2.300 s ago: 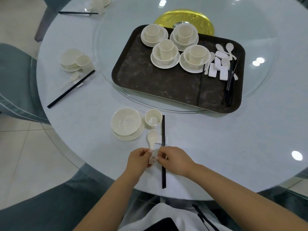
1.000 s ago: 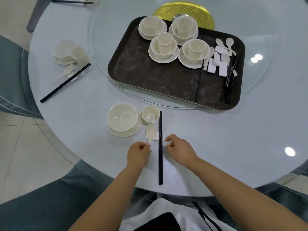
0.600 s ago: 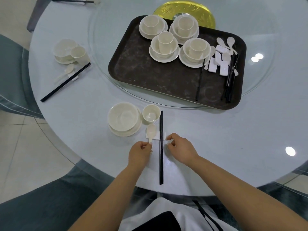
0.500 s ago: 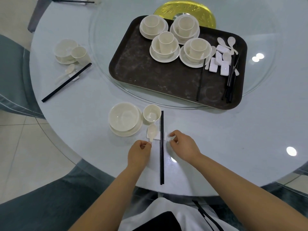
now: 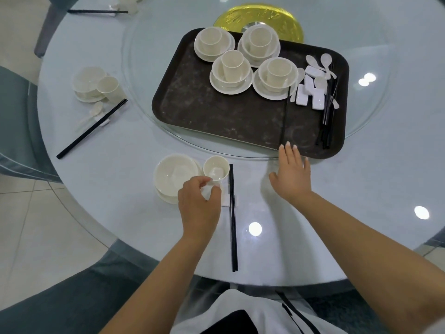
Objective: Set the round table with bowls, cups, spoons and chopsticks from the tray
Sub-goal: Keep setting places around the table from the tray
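Right hand (image 5: 290, 173) moved from the chopstick rest (image 5: 230, 202) toward the tray (image 5: 192, 109), fingers spread, left hand (image 5: 199, 206) now covering the spoon

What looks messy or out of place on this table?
On the tray, the spoons and white rests lie in a jumbled heap, and one loose chopstick lies apart from the bundle. The tray's surface looks scuffed. The place settings look orderly; nothing is spilled.

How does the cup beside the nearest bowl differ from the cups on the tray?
The near cup stands on the table beside its bowl, while each of the tray cups stands inside a bowl on the tray. The near cup is single; the tray cups number four. The left hand is close by the near cup; no hand is by the tray cups. All are cream, upright and look empty.
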The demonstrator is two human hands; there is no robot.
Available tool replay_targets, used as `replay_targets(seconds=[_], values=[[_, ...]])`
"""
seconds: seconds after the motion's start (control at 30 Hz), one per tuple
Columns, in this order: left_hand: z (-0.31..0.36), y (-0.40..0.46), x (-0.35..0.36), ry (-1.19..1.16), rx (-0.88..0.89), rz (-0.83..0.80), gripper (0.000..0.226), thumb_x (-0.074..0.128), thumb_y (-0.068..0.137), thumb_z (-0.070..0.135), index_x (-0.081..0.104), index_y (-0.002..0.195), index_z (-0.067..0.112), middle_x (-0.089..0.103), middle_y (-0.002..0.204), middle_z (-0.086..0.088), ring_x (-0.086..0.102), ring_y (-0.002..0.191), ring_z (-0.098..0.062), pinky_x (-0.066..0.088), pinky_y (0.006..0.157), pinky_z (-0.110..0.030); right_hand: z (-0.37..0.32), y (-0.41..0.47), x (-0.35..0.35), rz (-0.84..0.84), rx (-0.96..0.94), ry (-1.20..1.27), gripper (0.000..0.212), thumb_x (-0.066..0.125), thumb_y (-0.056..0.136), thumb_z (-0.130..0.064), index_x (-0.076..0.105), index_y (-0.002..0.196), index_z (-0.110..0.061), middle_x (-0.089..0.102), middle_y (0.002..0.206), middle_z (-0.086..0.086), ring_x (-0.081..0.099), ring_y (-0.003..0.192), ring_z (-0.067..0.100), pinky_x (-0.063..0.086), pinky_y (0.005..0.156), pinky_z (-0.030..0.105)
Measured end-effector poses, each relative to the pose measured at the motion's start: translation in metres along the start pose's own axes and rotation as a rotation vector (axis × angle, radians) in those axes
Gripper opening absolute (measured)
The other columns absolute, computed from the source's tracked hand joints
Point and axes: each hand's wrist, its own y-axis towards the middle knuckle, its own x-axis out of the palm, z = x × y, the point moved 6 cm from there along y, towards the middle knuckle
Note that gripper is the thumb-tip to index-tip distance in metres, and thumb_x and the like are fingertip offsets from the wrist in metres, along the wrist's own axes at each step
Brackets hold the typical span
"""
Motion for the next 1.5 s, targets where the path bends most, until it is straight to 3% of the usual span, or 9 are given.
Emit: replay_targets(seconds=[0.27,0.57,0.8,0.97,1.1,1.23,1.33,1.43,1.5], values=[[0.0,-0.003,0.01,0.002,0.014,-0.077,0.014,0.061,0.09,0.023,0.054,0.101,0.03,0.051,0.097,0.021,0.052,0.102,-0.014,0.049,0.092,-0.043,0.008,0.001,0.006,-0.111,0.004,-0.141,0.081,0.044,0.097,-0.031,-0.011,0.154,-0.014,-0.016,0.162,0.003,-0.014,0.149,0.02,0.003,0.12,0.05],[0.014,0.0,0.021,-0.049,0.078,-0.157,0.014,0.06,0.091,0.018,0.058,0.1,0.029,0.056,0.1,0.015,0.053,0.101,-0.013,0.048,0.09,-0.037,0.021,0.007,-0.002,-0.215,0.064,-0.236,0.079,0.041,0.099,-0.028,-0.014,0.153,-0.011,-0.017,0.162,0.006,-0.013,0.149,0.024,0.005,0.12,0.05],[0.009,-0.002,0.017,-0.117,0.111,-0.227,0.016,0.06,0.091,0.017,0.059,0.1,0.031,0.059,0.104,0.015,0.055,0.1,-0.01,0.046,0.082,-0.026,0.041,0.005,-0.015,-0.193,0.219,-0.164,0.081,0.043,0.098,-0.028,-0.013,0.154,-0.012,-0.018,0.162,0.005,-0.013,0.149,0.024,0.009,0.12,0.047],[0.002,-0.002,0.019,-0.157,0.073,-0.276,0.016,0.059,0.092,0.018,0.059,0.099,0.032,0.06,0.101,0.017,0.056,0.097,-0.003,0.044,0.076,-0.02,0.039,-0.03,-0.005,-0.081,0.269,0.007,0.081,0.047,0.097,-0.031,-0.008,0.154,-0.011,-0.01,0.163,0.007,-0.003,0.15,0.026,0.012,0.12,0.045],[0.001,-0.009,0.029,-0.187,0.04,-0.323,0.013,0.057,0.093,0.021,0.059,0.098,0.032,0.061,0.096,0.018,0.055,0.086,0.008,0.041,0.069,-0.012,0.038,-0.067,0.021,-0.129,0.257,0.051,0.079,0.047,0.097,-0.033,-0.002,0.155,-0.01,-0.002,0.164,0.008,0.002,0.15,0.025,0.014,0.121,0.043],[0.007,-0.026,0.034,-0.175,0.071,-0.357,0.008,0.057,0.094,0.025,0.06,0.098,0.031,0.062,0.094,0.017,0.056,0.083,0.002,0.042,0.067,-0.011,0.048,-0.098,0.035,-0.154,0.264,0.058,0.075,0.045,0.098,-0.032,0.002,0.155,-0.008,0.004,0.163,0.008,0.007,0.15,0.023,0.013,0.12,0.043],[0.012,-0.041,0.039,-0.137,0.101,-0.393,0.008,0.056,0.095,0.028,0.057,0.096,0.036,0.061,0.094,0.018,0.056,0.082,0.008,0.042,0.063,-0.007,0.063,-0.116,0.038,-0.165,0.274,0.06,0.074,0.044,0.099,-0.034,0.003,0.155,-0.008,0.007,0.163,0.009,0.009,0.15,0.024,0.013,0.12,0.043],[0.016,-0.054,0.047,-0.126,0.098,-0.405,0.008,0.055,0.095,0.028,0.058,0.096,0.035,0.062,0.096,0.015,0.058,0.083,-0.003,0.042,0.065,-0.014,0.079,-0.129,0.036,-0.173,0.276,0.072,0.074,0.043,0.1,-0.035,0.002,0.155,-0.007,0.007,0.163,0.009,0.01,0.15,0.024,0.015,0.12,0.043],[0.022,-0.065,0.054,-0.114,0.109,-0.408,0.008,0.055,0.095,0.027,0.06,0.099,0.032,0.063,0.096,0.013,0.058,0.081,-0.005,0.041,0.061,-0.01,0.091,-0.138,0.032,-0.172,0.275,0.095,0.073,0.043,0.1,-0.035,0.003,0.155,-0.007,0.008,0.163,0.009,0.011,0.149,0.024,0.015,0.12,0.043]])
